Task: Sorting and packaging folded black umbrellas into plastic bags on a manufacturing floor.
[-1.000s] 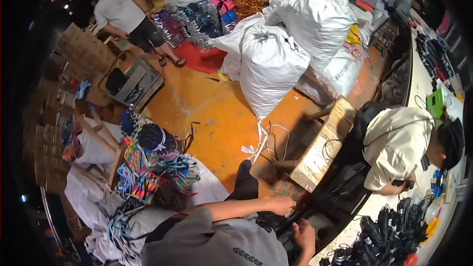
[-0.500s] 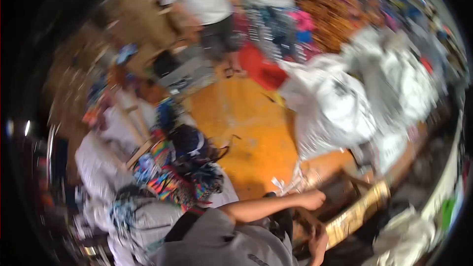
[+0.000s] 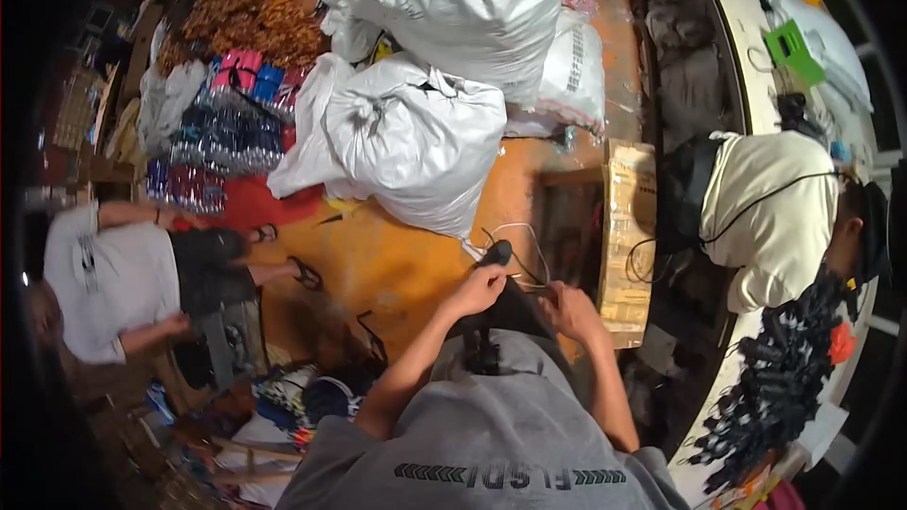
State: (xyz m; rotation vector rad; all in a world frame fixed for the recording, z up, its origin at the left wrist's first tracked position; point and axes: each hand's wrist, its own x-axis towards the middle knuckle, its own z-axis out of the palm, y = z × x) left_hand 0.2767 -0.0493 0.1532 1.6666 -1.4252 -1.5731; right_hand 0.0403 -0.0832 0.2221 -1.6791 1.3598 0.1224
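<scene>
Both my hands are in front of my waist, a short way apart. My left hand (image 3: 484, 289) is closed, its fingers curled in. Just beyond them shows a dark rounded thing (image 3: 498, 252), and I cannot tell whether the hand grips it. A thin white cord (image 3: 531, 230) loops between the hands, over the orange floor (image 3: 378, 264). My right hand (image 3: 573, 311) pinches this cord near its lower end. Straight ahead stands a full white sack (image 3: 406, 132) with a gathered top, its lower corner close to my left hand.
More white sacks (image 3: 472, 9) are stacked behind. A taped cardboard-covered bench (image 3: 628, 241) stands at my right. Beyond it, a person in a pale top (image 3: 775, 212) leans at a long table (image 3: 709, 416) with black bundles (image 3: 784, 378). Another person in a white shirt (image 3: 123, 274) is at the left.
The view has swung right, and the sacks now lie straight ahead. My hands have gone from beside the bench to in front of my waist. The white-shirted person now appears at the left.
</scene>
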